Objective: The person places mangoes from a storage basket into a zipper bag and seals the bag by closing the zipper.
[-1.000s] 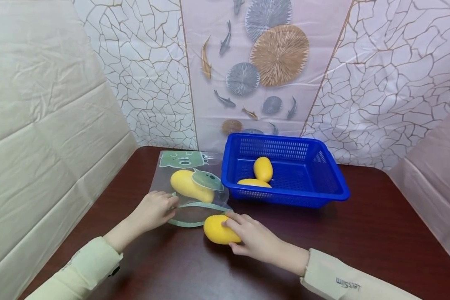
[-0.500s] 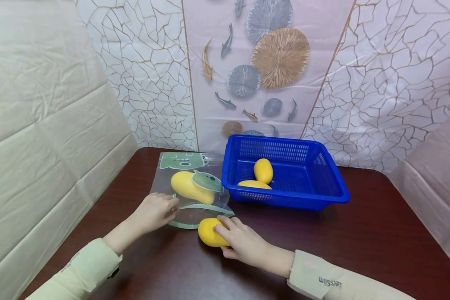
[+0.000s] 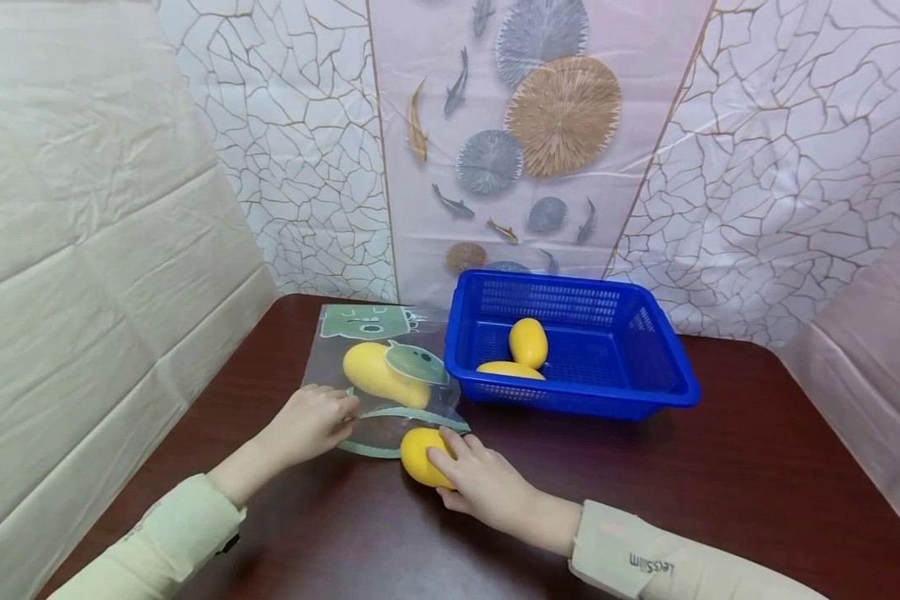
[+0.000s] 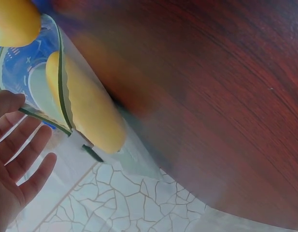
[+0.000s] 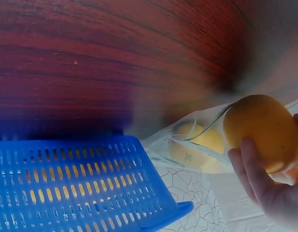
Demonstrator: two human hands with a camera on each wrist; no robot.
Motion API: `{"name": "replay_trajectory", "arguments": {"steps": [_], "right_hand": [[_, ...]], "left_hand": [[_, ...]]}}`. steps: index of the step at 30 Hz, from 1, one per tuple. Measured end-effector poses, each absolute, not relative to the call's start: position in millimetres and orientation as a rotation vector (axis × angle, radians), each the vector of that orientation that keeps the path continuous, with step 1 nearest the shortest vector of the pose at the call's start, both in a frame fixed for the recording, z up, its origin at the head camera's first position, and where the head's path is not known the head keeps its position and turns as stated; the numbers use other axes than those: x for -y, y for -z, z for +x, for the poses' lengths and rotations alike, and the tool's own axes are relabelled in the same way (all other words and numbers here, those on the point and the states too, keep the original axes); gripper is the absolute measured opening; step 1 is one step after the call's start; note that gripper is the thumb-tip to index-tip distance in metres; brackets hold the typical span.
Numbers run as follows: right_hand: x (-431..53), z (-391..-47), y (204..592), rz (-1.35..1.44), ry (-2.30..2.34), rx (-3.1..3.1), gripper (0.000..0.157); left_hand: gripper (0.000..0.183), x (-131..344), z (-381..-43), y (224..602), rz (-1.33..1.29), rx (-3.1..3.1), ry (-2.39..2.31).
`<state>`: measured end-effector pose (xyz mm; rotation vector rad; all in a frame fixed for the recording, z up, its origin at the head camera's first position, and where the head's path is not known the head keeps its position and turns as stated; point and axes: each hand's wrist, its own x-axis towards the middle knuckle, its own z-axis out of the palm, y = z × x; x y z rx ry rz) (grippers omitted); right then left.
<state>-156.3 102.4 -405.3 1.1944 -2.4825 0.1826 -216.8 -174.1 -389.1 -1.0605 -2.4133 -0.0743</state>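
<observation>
A clear zip bag [image 3: 363, 321] with green cartoon print lies on the table, its mouth spread apart toward the near side. One yellow mango [image 3: 371, 367] is inside it. My left hand [image 3: 311, 423] pinches the upper lip of the bag's mouth at its left side; in the left wrist view the thumb [image 4: 13, 101] presses on that edge and the other fingers are spread. A second mango [image 3: 418, 457] is gripped by my right hand [image 3: 487, 487], right in front of the bag's opening. The right wrist view has the held mango [image 5: 260, 128] overlapping the bag's mouth.
To the right of the bag stands a blue plastic basket [image 3: 577, 400], close against the bag's right side. Two mangoes [image 3: 528, 343] lie in it. The dark wooden table [image 3: 720, 467] is bounded by fabric-covered walls at the back and sides.
My right hand has carried its mango leftward along the table to the bag's mouth, then slightly away from me. The left hand keeps its place on the bag.
</observation>
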Motion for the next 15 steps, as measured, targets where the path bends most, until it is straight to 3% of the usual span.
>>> {"name": "replay_trajectory", "arguments": {"steps": [15], "right_hand": [[-91.6,-151.8,408.5,1.149,-0.029,2.548,0.049]], "left_hand": [[0.022,172.4,-216.8,388.4,-1.065,2.407,0.083]]}}
